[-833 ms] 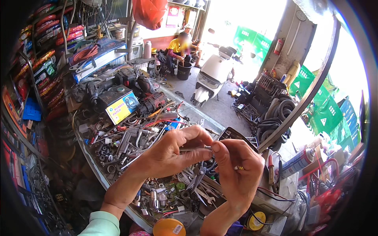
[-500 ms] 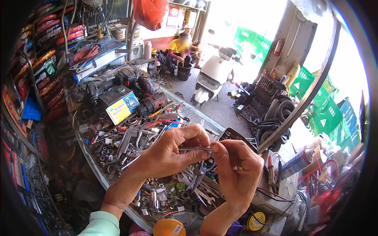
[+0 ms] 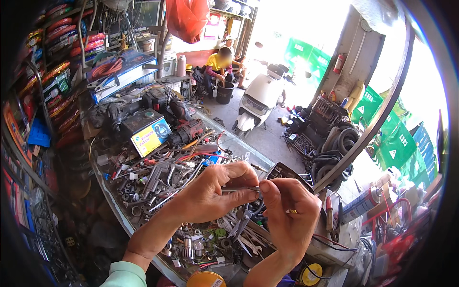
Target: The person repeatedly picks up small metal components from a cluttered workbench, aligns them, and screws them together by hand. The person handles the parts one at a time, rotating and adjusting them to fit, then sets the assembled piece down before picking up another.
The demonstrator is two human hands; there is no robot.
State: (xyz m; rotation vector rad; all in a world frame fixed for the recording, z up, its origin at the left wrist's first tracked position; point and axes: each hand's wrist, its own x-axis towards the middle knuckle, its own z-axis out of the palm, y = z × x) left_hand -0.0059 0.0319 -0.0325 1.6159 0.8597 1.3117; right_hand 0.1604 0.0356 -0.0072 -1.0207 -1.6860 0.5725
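Above the cluttered bench, my left hand (image 3: 210, 191) pinches a thin, greyish metal rod (image 3: 233, 189) between thumb and fingers. My right hand (image 3: 292, 213), with a ring on one finger, closes its thumb and forefinger on the rod's right end. The fingertips of both hands nearly meet there, so that end is mostly hidden. Just below the hands lie grey-handled scissors or shears (image 3: 244, 221) and several spanners (image 3: 253, 246). Loose nuts, sockets and small metal parts (image 3: 143, 189) cover the bench to the left.
A patch box (image 3: 152, 138) and power drills (image 3: 126, 115) stand at the back left of the bench. A spray can (image 3: 361, 203) leans at the right. Beyond are a white scooter (image 3: 258, 103) and a seated person in yellow (image 3: 219, 62) by a black bucket (image 3: 224, 93).
The view has shifted slightly, and my hands appear a little lower against the bench. My right hand has turned slightly, showing more of its ring. Both hands keep their pinch on the rod.
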